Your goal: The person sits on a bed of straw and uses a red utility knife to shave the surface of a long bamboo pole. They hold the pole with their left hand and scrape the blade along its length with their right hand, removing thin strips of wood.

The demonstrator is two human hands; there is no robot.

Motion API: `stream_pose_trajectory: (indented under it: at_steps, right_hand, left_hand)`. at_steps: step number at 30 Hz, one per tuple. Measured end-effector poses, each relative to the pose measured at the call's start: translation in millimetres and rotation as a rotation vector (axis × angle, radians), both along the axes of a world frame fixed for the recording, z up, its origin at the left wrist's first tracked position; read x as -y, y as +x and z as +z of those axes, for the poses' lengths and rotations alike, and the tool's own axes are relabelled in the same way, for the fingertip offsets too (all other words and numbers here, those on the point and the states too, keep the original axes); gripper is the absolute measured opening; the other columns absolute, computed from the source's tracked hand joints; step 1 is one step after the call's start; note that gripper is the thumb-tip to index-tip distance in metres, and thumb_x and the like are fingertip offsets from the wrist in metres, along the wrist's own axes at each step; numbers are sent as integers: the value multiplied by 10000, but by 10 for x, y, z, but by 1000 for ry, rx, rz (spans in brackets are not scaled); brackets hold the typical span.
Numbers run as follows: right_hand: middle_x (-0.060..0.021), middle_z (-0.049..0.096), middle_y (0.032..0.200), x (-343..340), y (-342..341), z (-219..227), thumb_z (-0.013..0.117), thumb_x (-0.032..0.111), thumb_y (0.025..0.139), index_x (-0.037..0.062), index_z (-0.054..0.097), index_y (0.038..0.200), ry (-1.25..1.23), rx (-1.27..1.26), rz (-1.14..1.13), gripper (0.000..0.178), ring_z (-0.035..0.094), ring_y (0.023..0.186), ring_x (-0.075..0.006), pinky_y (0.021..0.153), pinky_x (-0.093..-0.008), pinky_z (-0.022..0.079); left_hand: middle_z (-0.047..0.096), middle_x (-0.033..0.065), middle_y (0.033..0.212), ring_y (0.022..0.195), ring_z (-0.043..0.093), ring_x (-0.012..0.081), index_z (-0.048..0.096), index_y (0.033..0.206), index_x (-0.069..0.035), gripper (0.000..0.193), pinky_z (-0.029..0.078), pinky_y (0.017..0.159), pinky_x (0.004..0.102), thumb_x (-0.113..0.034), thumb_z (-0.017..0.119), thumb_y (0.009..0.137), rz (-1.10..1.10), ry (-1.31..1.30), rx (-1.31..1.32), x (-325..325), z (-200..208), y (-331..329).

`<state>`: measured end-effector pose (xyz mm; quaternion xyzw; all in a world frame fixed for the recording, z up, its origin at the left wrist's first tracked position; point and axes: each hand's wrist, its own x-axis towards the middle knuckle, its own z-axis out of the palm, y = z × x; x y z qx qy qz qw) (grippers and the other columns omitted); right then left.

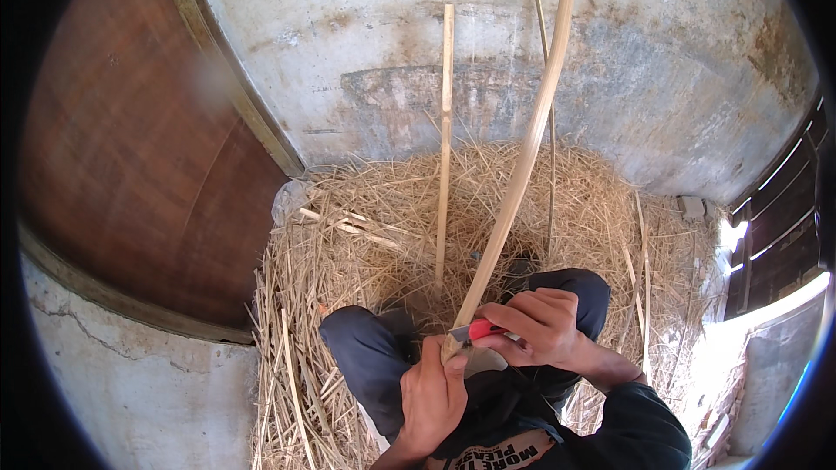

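Long, pale, curved bamboo strip point(529, 150), pinched at its lower end in the left hand point(433, 393), above loose yellow straw point(596, 200). Red-handled metal knife point(484, 329), gripped in the right hand point(542, 327), blade at the strip's lower end. Beyond: straight pale bamboo stick point(445, 130), thin brown stick point(552, 178), both seen across the straw's far edge.

Knife handle point(481, 329)—red, pole point(528, 152)—tan

Find at the near end of the long pole point(527, 157) the left hand point(433, 392), just right of that end the right hand point(542, 322) with the knife point(482, 329) in it, left of the pole the shorter stick point(444, 139) and, farther left, the framed panel point(148, 148), behind the pole the wall point(348, 35), beneath it the straw point(383, 191), far right the slatted panel point(784, 209).
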<state>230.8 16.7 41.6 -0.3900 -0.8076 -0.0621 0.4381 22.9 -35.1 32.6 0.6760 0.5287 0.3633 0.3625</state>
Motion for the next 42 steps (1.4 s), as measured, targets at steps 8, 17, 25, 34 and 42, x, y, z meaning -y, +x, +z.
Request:
stream_pose_trajectory:
  at_steps: [8, 17, 25, 34, 42]
  right_hand:
    - [52, 584, 655, -31, 7, 12, 910, 405, 780, 129, 799, 988, 47, -3, -24, 363, 595, 515, -111, 464, -260, 418]
    - [59, 555, 640, -72, 34, 53, 901, 403, 776, 136, 800, 978, 88, 17, -32, 349, 564, 505, -102, 459, -260, 383]
    - [68, 547, 637, -88, 34, 56, 890, 414, 780, 142, 805, 979, 112, 54, -29, 348, 547, 504, -91, 460, -262, 365]
    - [49, 594, 656, -208, 145, 97, 903, 380, 805, 134, 802, 966, 126, -25, -118, 310, 557, 497, -118, 467, -271, 406]
    - [-16, 696, 690, -646, 690, 172, 797, 288, 978, 52, 828, 1090, 144, -298, -382, 263, 577, 529, -124, 491, -291, 420]
  left_hand:
    - [690, 275, 825, 745, 691, 520, 564, 1195, 14, 305, 531, 632, 563, -285, 544, 1133, -2, 5, -15, 1, -26, -6]
    - [693, 272, 840, 771, 695, 515, 566, 1184, 18, 255, 537, 644, 554, -226, 583, 1109, -2, 12, -26, 24, -41, -28]
    - [693, 275, 835, 761, 699, 511, 578, 1181, 21, 240, 543, 642, 546, -203, 597, 1098, 4, -14, -34, 60, -63, -66]
    - [647, 238, 776, 707, 683, 487, 565, 1152, 19, 238, 517, 620, 513, -215, 537, 1124, -5, -7, -75, 122, -117, -102]
    - [708, 291, 908, 853, 699, 528, 598, 1241, -9, 298, 545, 735, 572, -271, 550, 1105, -31, -160, -125, 272, -204, -156]
